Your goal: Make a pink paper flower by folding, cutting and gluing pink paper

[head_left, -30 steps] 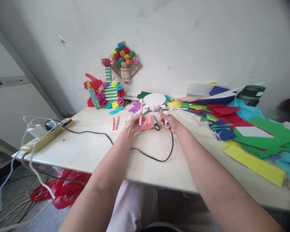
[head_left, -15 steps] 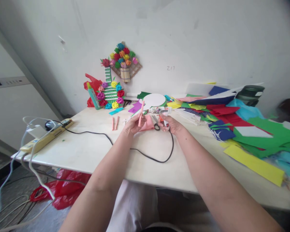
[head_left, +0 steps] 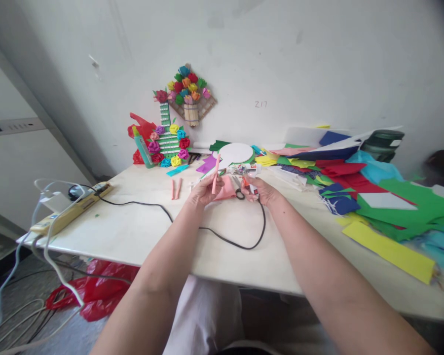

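My left hand [head_left: 203, 191] is shut on a thin pink rolled paper stick [head_left: 216, 171] and holds it nearly upright above the white table [head_left: 140, 231]. My right hand [head_left: 265, 191] grips a small glue gun [head_left: 252, 187], whose black cord [head_left: 225, 239] loops across the table toward me. The gun's tip points left toward the stick, a short gap away. Black-handled scissors [head_left: 239, 190] and a pink paper piece [head_left: 227, 188] lie on the table between the two hands.
Two more pink sticks [head_left: 176, 188] lie left of my hand. A power strip [head_left: 72, 212] with cables sits at the left edge. Paper-flower crafts [head_left: 170, 142] and a glue bottle [head_left: 142, 147] stand by the wall. Coloured sheets [head_left: 377, 197] cover the right side.
My right hand with the glue gun has edged a little left, closer to the stick. The left hand has barely moved.
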`<state>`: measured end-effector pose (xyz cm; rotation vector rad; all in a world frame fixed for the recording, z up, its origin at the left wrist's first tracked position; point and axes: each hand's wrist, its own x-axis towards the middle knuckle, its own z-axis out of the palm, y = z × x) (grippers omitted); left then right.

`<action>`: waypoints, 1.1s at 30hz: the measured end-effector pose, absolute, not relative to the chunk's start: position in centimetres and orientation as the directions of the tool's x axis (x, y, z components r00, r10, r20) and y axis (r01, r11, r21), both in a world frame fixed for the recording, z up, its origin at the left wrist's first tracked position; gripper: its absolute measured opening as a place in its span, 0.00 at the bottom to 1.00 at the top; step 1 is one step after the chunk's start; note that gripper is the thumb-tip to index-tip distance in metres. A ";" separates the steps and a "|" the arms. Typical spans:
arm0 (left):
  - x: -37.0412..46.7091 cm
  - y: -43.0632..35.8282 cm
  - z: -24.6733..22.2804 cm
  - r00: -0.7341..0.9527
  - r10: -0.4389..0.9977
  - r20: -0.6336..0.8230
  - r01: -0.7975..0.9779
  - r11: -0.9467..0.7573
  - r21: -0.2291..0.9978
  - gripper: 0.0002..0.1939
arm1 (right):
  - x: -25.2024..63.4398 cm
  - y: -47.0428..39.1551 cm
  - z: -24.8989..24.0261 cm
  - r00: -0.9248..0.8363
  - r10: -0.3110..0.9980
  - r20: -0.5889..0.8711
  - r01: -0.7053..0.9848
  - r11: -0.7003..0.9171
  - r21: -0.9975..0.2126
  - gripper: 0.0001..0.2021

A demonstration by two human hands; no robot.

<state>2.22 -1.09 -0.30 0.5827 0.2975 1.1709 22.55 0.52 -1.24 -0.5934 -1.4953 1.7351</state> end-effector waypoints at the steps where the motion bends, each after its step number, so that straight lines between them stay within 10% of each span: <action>1: 2.3 -1.2 -0.2 0.368 0.927 0.068 -0.775 0.266 0.573 0.06 | 22.5 0.6 -1.3 -0.609 0.784 0.125 -0.243 -0.034 -0.969 0.18; 33: 2.3 -1.1 -0.7 0.506 0.861 0.058 -0.601 0.304 0.739 0.06 | 22.3 0.6 -1.2 -0.581 0.798 0.157 -0.334 -0.058 -0.941 0.20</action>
